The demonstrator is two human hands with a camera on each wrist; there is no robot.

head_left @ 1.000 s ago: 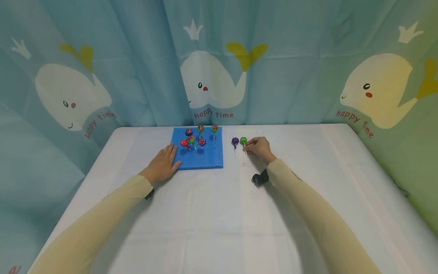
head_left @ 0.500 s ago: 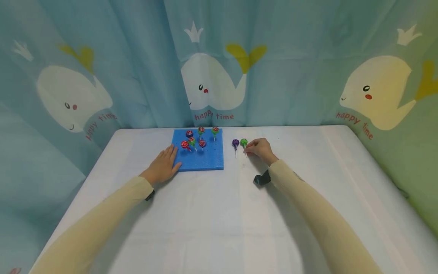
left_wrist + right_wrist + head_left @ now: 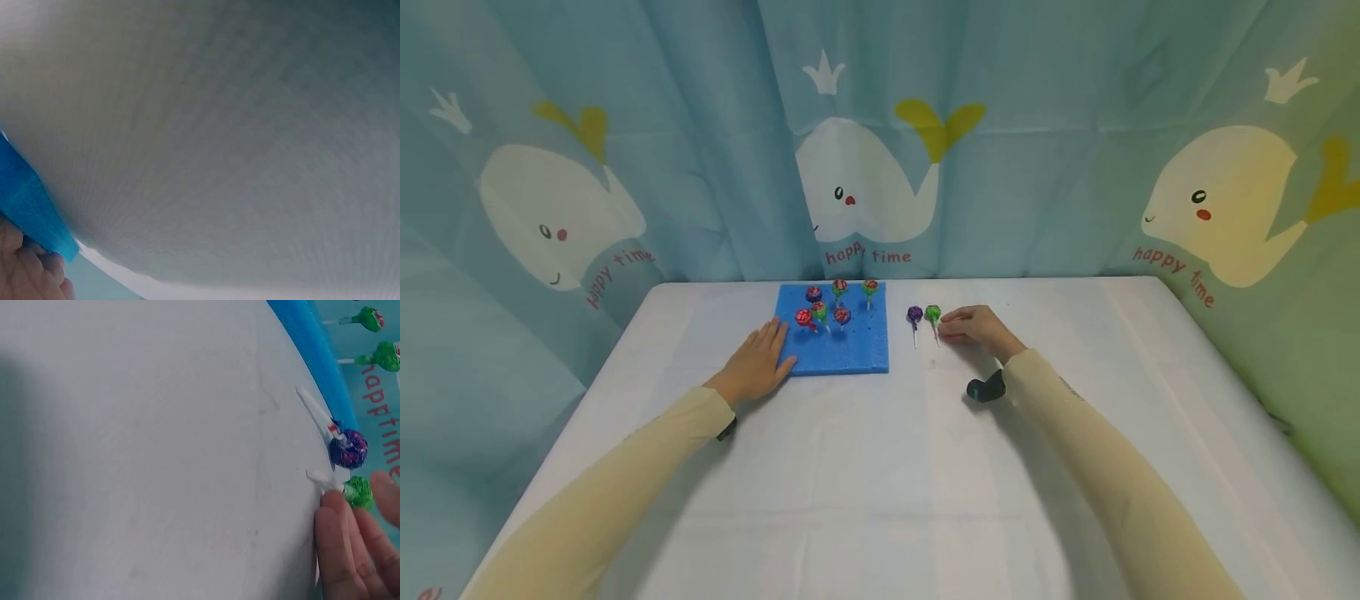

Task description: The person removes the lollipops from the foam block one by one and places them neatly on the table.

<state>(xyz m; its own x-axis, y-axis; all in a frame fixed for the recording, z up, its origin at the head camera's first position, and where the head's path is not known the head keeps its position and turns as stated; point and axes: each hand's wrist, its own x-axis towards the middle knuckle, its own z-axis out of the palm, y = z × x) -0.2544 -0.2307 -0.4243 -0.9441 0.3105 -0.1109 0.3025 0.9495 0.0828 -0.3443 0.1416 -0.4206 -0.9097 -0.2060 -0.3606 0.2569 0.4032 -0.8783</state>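
Note:
My left hand [image 3: 752, 362] lies with straight fingers over the left edge of a blue foam board [image 3: 850, 354]; the left wrist view has its fingers [image 3: 31, 272] against the board's side. Several wrapped lollipops, one of them red [image 3: 804, 318], stand stick-down in the board. To its right, a purple lollipop [image 3: 914, 314] and a green lollipop [image 3: 932, 313] lie side by side on the white tabletop. Beside the green one is my right hand [image 3: 983, 329], fingertips right at its stick. In the right wrist view the thumb [image 3: 387, 497] stands apart from the extended fingers [image 3: 340, 544].
White cloth covers the table [image 3: 865, 475]. A curtain [image 3: 1037, 183] printed with whales hangs close behind its back edge and along both sides. A dark wrist camera [image 3: 987, 387] sits under my right cuff.
My right hand, earlier pinching the green lollipop's stick, has loosened and shifted slightly right, leaving the lollipop on the table. The left hand has stayed on the board.

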